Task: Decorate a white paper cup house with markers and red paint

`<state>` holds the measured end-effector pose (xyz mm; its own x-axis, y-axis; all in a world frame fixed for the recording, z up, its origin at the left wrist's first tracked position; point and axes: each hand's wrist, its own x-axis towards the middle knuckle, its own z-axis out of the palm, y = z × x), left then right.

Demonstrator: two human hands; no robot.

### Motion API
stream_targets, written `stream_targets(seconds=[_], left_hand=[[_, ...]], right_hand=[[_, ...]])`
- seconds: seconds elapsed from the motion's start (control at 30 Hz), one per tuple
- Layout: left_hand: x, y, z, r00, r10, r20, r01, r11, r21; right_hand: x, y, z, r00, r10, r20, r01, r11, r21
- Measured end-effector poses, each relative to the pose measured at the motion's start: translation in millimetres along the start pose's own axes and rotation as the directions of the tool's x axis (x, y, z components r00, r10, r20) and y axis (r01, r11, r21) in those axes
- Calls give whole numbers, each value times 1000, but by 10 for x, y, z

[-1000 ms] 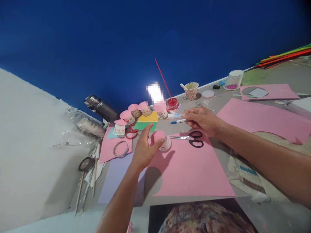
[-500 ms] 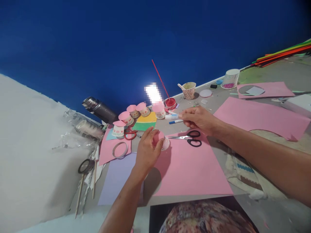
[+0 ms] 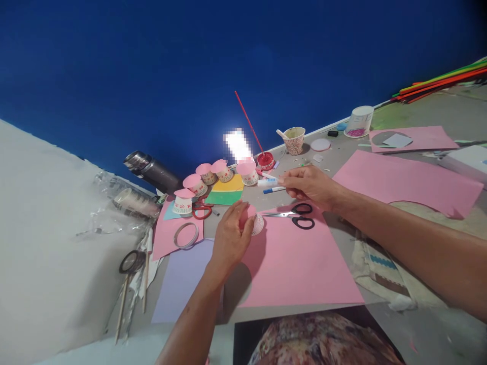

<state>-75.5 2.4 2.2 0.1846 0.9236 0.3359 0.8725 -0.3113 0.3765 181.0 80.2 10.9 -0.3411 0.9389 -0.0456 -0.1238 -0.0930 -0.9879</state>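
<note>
My left hand (image 3: 230, 235) is closed around a small patterned paper cup (image 3: 257, 223) topped with a pink paper disc, tilted on its side on a pink sheet (image 3: 300, 268). My right hand (image 3: 310, 185) pinches a white glue stick (image 3: 267, 181) by its end, just above the table. Black-handled scissors (image 3: 299, 218) lie on the pink sheet between both hands. A blue-capped marker (image 3: 274, 190) rests just under the glue stick.
Several pink-topped cups (image 3: 207, 177) stand in a row behind, near red scissors (image 3: 201, 210), tape rolls (image 3: 186, 234) and yellow and green paper (image 3: 228, 190). A red paint pot with brush (image 3: 265, 160), a patterned cup (image 3: 293, 140), a white tub (image 3: 358, 121) and another pink sheet (image 3: 403, 180) lie right.
My left hand has closed over the pink-topped cup, which it only touched before. My right hand has stayed pinching the glue stick with hardly any shift.
</note>
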Motion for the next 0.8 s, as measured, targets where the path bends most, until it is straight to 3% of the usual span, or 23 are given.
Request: stream_targets(seconds=[0.33, 0.6, 0.8], left_hand=[[0, 6, -75, 998, -9, 55, 12, 998, -56], [188, -260, -494, 938, 49, 344, 12, 985, -173], [394, -378, -481, 902, 51, 429, 75, 960, -270]], right_hand=[[12, 17, -4, 1000, 1, -17, -1, 1000, 4], [14, 7, -12, 1000, 2, -21, -2, 1000, 8], [12, 4, -7, 1000, -6, -21, 6, 1000, -3]])
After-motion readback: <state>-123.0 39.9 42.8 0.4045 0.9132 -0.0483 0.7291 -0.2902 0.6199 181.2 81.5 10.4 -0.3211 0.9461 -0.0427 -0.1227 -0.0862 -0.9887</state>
